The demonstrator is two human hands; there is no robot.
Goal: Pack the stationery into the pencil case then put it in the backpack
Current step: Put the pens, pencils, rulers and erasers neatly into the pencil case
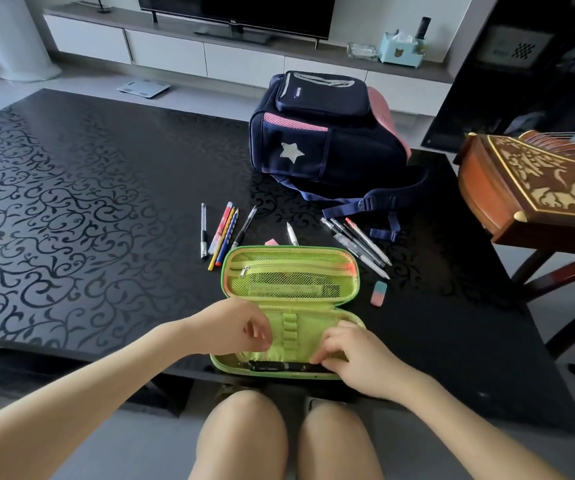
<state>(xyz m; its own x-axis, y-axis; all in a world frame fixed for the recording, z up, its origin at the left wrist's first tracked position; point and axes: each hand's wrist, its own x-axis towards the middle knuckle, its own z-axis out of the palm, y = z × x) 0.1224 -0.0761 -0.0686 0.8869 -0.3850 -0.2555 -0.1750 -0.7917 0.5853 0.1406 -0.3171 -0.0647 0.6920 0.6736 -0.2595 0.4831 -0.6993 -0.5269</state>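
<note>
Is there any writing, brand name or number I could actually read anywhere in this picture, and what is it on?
None of it reads clearly.
Television: small logo on the lower bezel, too small to read.
Backpack: small white label on the front pocket, blurred.
Ruler in the pencil case mesh pocket: markings too faint to read.
Pens and pencils: no legible print.

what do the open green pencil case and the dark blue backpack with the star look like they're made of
Open green pencil case: likely a stiff moulded shell, since the lid keeps its shape; lime fabric lining, open-weave mesh pocket with a metal-looking zip.
Dark blue backpack: matte woven fabric, probably nylon or polyester; pink mesh panel, and a silver star that looks reflective.
</note>
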